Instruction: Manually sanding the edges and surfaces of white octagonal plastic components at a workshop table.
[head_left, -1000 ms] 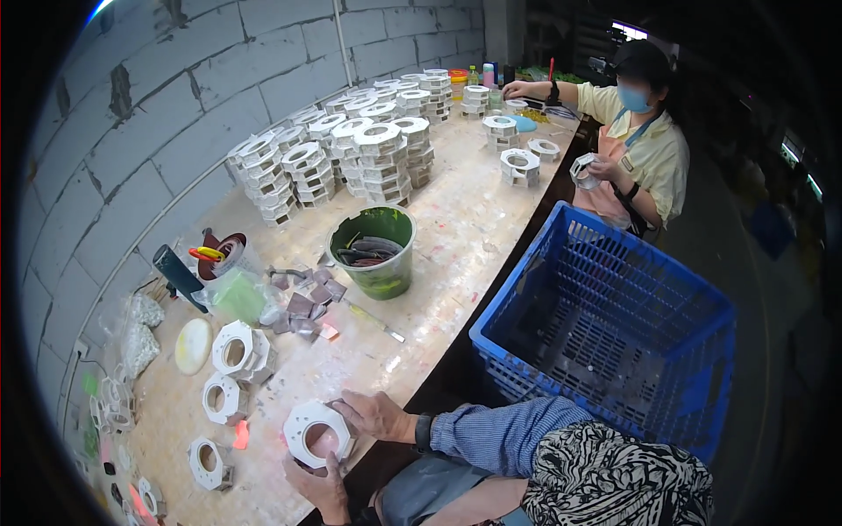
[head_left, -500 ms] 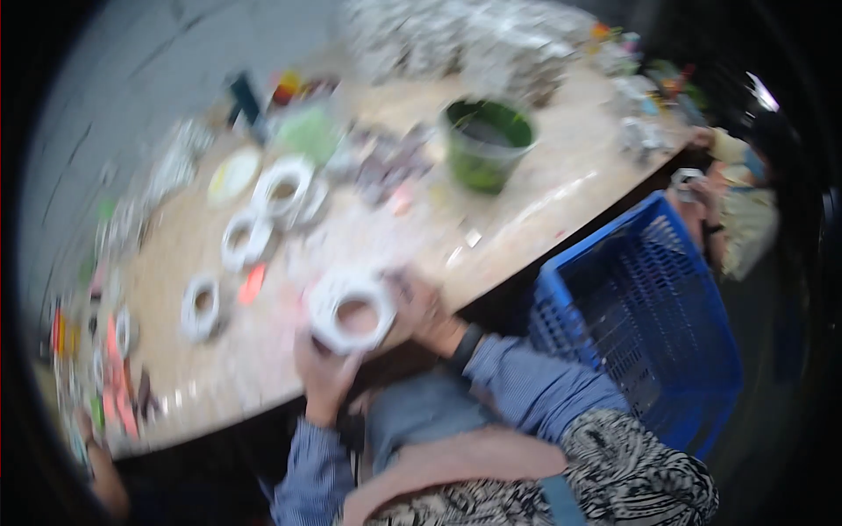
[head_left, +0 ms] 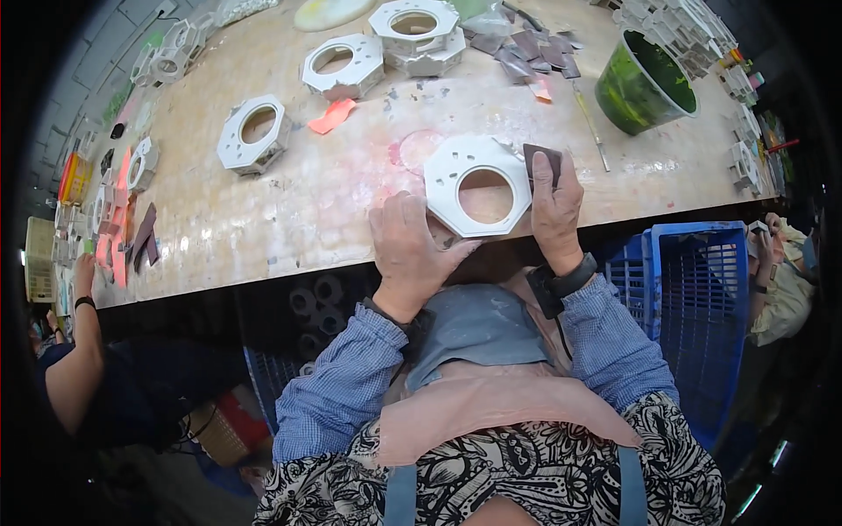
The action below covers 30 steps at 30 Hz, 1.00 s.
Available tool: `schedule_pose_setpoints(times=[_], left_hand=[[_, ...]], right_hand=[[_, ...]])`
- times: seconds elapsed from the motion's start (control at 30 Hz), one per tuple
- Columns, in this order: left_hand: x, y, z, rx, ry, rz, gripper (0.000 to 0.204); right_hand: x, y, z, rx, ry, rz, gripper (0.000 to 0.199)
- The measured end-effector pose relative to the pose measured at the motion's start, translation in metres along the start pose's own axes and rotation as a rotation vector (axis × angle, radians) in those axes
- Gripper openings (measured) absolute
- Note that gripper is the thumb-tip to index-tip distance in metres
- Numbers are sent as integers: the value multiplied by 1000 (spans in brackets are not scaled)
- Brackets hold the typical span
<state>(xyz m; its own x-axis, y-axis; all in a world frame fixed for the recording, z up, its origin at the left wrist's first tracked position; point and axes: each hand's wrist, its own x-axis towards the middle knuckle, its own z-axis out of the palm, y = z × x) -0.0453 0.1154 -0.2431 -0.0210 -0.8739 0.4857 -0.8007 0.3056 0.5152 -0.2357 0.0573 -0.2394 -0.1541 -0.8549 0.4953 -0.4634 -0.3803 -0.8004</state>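
A white octagonal frame point(head_left: 443, 181) with a large round hole and small slots lies at the near table edge before me. Its left side is gripped by my left hand point(head_left: 406, 243), fingers at the edge and thumb toward the lower rim. On the other side, my right hand point(head_left: 559, 206) pinches a dark brown piece of sandpaper point(head_left: 537, 158) under the thumb, close to the frame's right edge. The fingers behind the sandpaper are partly hidden.
More white octagonal frames point(head_left: 254, 140) stand at the back left, two of them stacked. Sandpaper scraps point(head_left: 526, 54), a thin stick point(head_left: 589, 123) and a green-stained tub point(head_left: 627, 96) lie to the right. Blue crates point(head_left: 697, 289) stand below; co-workers' arms point(head_left: 85, 333) show at both sides.
The frame, held up in both hands before, is now lower at the table edge. My right hand has come off it and shows sandpaper. The view has turned and sharpened.
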Motion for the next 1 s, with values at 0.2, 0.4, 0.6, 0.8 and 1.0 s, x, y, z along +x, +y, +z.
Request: schedule_pose_setpoints(times=[0.2,0.4,0.6,0.8,1.0], left_hand=[[5,4,11,-124,179,27,94],[-9,-13,1,-156,58,117,74],[-1,-10,19,-324,84,104,54],[-3,-8,24,-318,280,111,50],[-13,-15,29,-190,121,152,46]], right_hand=[[13,7,-15,-22,-14,74,26],[35,34,-25,-103,-252,-90,41],[48,4,-12,-19,-394,-95,34],[48,2,5,-84,-502,27,33],[50,-28,14,-227,-403,-88,32]])
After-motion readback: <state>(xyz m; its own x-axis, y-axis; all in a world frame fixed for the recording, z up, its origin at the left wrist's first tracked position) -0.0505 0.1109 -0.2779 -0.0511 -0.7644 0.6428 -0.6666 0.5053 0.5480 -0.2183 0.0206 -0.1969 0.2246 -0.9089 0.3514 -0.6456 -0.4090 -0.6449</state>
